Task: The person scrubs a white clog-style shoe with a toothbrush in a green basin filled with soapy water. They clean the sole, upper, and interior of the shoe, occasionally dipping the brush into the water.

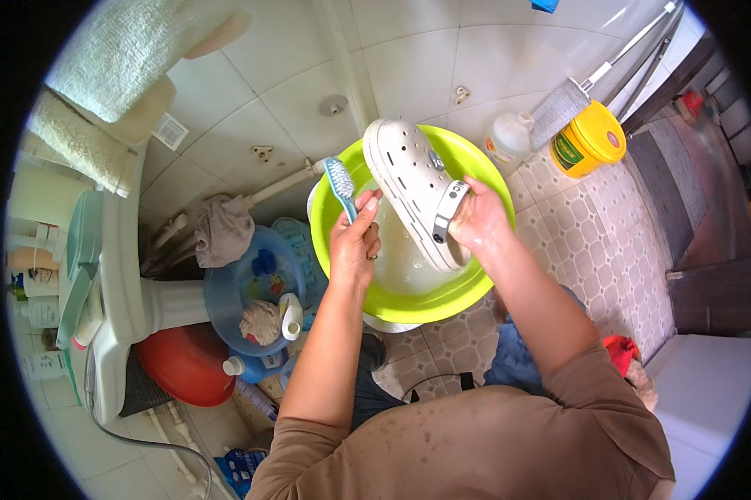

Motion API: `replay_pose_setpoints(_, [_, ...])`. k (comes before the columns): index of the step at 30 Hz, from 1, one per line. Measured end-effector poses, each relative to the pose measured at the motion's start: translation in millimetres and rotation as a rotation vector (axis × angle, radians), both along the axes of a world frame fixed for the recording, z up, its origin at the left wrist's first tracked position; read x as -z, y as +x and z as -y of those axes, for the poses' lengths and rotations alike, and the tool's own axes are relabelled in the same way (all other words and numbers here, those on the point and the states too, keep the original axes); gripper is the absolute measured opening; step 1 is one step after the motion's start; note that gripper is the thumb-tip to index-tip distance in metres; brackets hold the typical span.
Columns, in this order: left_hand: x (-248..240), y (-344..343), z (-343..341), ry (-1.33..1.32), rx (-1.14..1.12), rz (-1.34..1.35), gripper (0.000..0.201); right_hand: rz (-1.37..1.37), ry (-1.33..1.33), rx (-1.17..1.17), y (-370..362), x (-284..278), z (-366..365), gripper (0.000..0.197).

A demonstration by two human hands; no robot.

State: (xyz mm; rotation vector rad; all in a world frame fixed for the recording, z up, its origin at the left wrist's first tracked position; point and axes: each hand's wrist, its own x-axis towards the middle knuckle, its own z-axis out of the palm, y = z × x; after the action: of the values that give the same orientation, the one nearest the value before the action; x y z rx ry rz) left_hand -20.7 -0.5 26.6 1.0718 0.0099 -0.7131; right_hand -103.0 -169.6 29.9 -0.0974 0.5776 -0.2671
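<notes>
My left hand (355,242) is closed round the handle of a blue scrub brush (340,185), its pale bristles turned up. In my right hand (482,218) is a white clog (409,171) with holes in its top and a small charm on it. I grip the clog at its heel strap (450,210), with the toe pointing away from me and to the left. Both hands are above a lime-green basin (488,162). Cloudy, sudsy water (405,271) lies in the basin, partly hidden by the clog.
At the left are a blue tub (217,287), a red basin (184,367), a white sink pedestal (175,302) and several bottles. Beyond the green basin, to the right, stand a white jug (509,137), a flat mop (559,112) and a yellow bucket (588,137).
</notes>
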Motion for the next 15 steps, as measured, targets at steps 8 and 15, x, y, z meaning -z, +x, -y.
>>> replay_pose_setpoints(8, [14.8,-11.8,7.3,-0.065,0.103,0.137,0.056,0.183,0.101,-0.070,-6.1,-15.8,-18.2,0.052])
replay_pose_setpoints(15, [13.1,-14.2,9.4,-0.065,0.193,0.110,0.052,0.184,0.170,-0.093,-9.5,-13.9,-21.1,0.053])
